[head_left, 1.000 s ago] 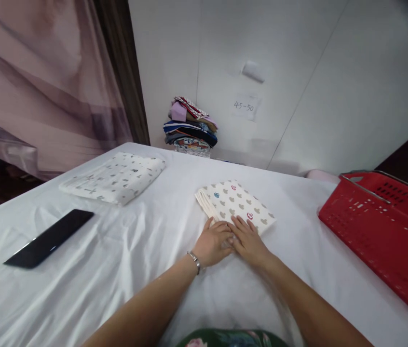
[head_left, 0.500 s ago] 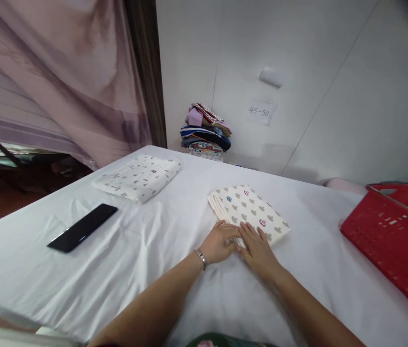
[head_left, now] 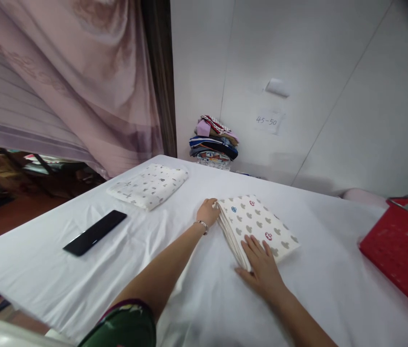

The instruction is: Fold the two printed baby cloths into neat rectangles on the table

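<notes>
A folded cream cloth [head_left: 258, 219] with grey mouse-head shapes and a few red and blue ones lies before me, its layered folds showing along the left edge. My left hand [head_left: 208, 212], a silver bracelet at its wrist, is closed on the cloth's far left corner; the fingertips are partly hidden. Nearer me, my right hand [head_left: 262, 265] rests flat on the cloth's near corner, fingers stretched out and thumb by the folded edge. Farther left is a second folded white cloth [head_left: 149, 185] with small grey prints, apart from both hands.
A white sheet [head_left: 117, 289] covers the table. On it at left lies a flat black object [head_left: 95, 233], perhaps a phone. A red plastic basket [head_left: 399, 250] stands at right. Behind are a stack of folded fabrics [head_left: 214, 144], a pink curtain [head_left: 117, 86] and a wall paper reading 45-50 [head_left: 269, 121].
My left hand has moved from the cloth's near edge to its far left corner and closed there. My right hand stays on the near corner. The camera view has shifted slightly.
</notes>
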Demonstrator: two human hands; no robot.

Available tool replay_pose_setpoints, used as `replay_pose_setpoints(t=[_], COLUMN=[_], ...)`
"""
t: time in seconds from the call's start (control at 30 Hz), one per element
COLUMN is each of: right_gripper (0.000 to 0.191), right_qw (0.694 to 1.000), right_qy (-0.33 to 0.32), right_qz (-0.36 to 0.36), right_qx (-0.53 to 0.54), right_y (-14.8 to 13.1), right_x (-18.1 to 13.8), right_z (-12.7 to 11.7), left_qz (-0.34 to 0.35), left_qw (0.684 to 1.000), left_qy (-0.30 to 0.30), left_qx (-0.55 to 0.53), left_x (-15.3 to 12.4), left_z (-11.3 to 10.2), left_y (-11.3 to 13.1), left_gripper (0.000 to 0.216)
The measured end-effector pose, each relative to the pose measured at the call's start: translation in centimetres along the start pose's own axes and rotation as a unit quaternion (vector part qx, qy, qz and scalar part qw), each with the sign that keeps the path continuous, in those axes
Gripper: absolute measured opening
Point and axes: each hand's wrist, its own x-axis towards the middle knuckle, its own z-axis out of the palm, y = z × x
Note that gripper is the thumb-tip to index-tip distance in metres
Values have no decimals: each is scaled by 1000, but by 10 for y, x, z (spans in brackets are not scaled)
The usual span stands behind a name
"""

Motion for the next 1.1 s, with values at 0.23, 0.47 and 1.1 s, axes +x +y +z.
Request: replay_pose_setpoints(t=[0.23, 0.47, 1.1], right_gripper=[62, 63, 60], right_qw=[1000, 999, 999], right_qy=[20, 24, 34], right_qz=[-19, -23, -30], right_qx=[1, -6, -18], right_y=[3, 4, 4], right_x=[-1, -2, -2], right_z=[5, 7, 6], left_qz=[81, 111, 65], left_qw=[995, 984, 981], left_qy=[-53, -139, -179], left_qx=[30, 12, -31], left_x=[18, 35, 37], left_z=[8, 5, -6], left_y=[2, -12, -16], left_gripper=[46, 48, 43])
